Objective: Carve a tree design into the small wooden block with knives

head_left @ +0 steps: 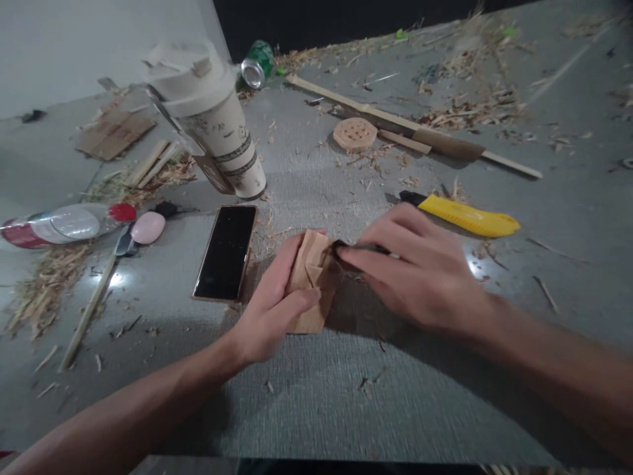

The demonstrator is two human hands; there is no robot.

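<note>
My left hand (pixel 275 300) is wrapped round a light-brown wooden block (pixel 307 320), thumb across its face. A step and some cut lines show on the block's upper part. In my right hand (pixel 420 270) is a thin dark tool (pixel 366 249), pinched between fingers and thumb. Its dark end is at the block's upper right edge; whether it touches cannot be made out, and its exact kind is hidden by the fingers. Just beyond my right hand lies a yellow utility knife (pixel 469 216). A phone (pixel 225 254) with a dark screen lies left of my left hand.
A tall patterned cup (pixel 217 125) stands behind the phone. Farther back are a green can (pixel 257 64), an octagonal wooden piece (pixel 355 134) and long wooden sticks (pixel 395 119). To the left lie a plastic bottle (pixel 74 223) and a stick (pixel 89 313). Wood shavings (pixel 49 284) litter the table.
</note>
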